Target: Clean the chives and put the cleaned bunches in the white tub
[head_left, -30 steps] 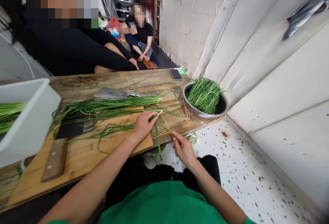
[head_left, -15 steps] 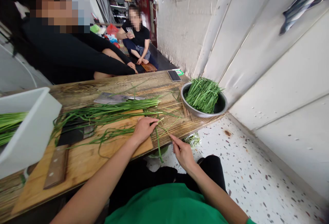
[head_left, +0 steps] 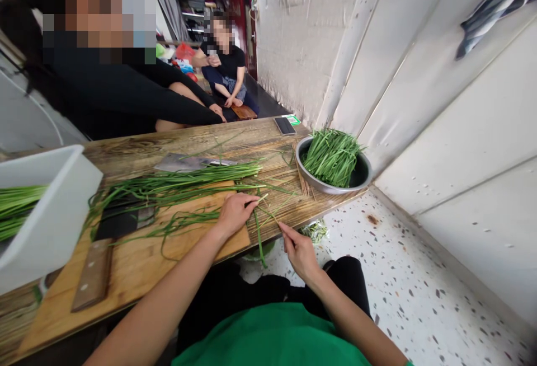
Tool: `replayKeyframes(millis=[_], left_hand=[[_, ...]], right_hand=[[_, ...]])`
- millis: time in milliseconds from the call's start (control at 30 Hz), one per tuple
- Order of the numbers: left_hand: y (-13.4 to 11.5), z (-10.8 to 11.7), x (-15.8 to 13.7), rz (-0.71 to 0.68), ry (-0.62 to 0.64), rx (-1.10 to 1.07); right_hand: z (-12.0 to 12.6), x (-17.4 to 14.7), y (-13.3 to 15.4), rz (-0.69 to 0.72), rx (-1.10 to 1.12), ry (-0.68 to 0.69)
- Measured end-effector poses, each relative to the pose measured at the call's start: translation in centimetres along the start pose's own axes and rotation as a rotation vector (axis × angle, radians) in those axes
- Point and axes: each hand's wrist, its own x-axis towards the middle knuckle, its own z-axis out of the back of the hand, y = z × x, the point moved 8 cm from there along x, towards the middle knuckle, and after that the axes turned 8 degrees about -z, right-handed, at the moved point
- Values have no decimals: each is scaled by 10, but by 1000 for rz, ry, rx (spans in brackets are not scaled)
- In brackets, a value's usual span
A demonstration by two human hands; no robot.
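Note:
My left hand (head_left: 235,213) rests over the right end of the cutting board (head_left: 197,243), thumb and forefinger pinched on garlic chives (head_left: 263,198) whose pale cut ends point right. Just right of it, beyond the table's front edge, my right hand (head_left: 298,247) is closed on the end of a thin pale bamboo skewer (head_left: 271,215); its tip reaches the stems by my left fingertips. A long bunch of chives (head_left: 201,177) lies behind my left hand, and looser chives (head_left: 184,220) spread across the board. One green blade (head_left: 259,237) hangs over the edge.
A metal bowl (head_left: 300,165) piled with cut chives stands at the table's right end, beside scattered skewers (head_left: 305,184). Cleavers lie behind the bunch (head_left: 176,162) and on the board, its wooden handle (head_left: 93,276) forward. A white bin (head_left: 84,187) is left; a phone (head_left: 285,126) lies behind. Two people sit beyond.
My hands have hardly moved and keep the same grip. The view has shifted slightly, and the seated person at the back holds the raised hand a little differently.

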Motion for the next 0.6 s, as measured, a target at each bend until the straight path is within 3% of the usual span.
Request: replayKeyframes(millis=[600], left_hand=[[1, -2, 0, 7, 11, 2]], right_hand=[[-3, -1, 1, 48, -49, -5]])
